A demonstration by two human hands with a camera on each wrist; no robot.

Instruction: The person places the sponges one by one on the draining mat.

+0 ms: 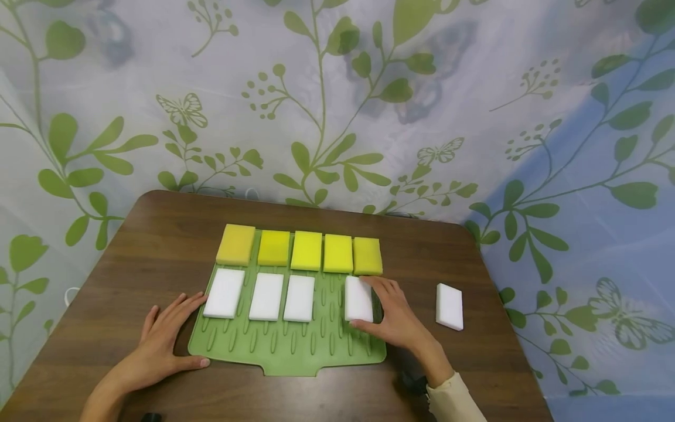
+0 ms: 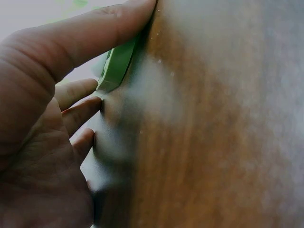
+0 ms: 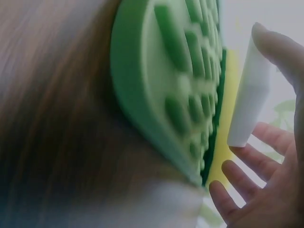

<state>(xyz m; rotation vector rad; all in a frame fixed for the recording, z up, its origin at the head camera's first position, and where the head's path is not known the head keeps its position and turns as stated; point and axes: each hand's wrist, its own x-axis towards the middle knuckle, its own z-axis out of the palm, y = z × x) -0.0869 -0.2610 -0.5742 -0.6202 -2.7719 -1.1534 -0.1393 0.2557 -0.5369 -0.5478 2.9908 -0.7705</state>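
Note:
My right hand (image 1: 395, 313) pinches a white melamine sponge (image 1: 358, 299) by its ends, between thumb and fingers. In the right wrist view that sponge (image 3: 249, 95) is held up off the ridged green drying mat (image 3: 126, 61). My left hand (image 1: 160, 349) lies with spread, fairly straight fingers at the left edge of the mat (image 1: 290, 364), fingertips and thumb by its rim. Three more white sponges (image 1: 224, 293) lie in a front row on the mat. Behind them runs a row of several yellow scouring sponges (image 1: 307, 251), a dark green layer showing beneath one in the right wrist view.
Another white sponge (image 1: 449, 306) lies on the brown wooden table (image 1: 422, 252), to the right of the mat. A leaf-patterned curtain (image 1: 327, 117) hangs behind and beside the table. A small dark object (image 1: 151, 417) sits at the bottom edge of the head view.

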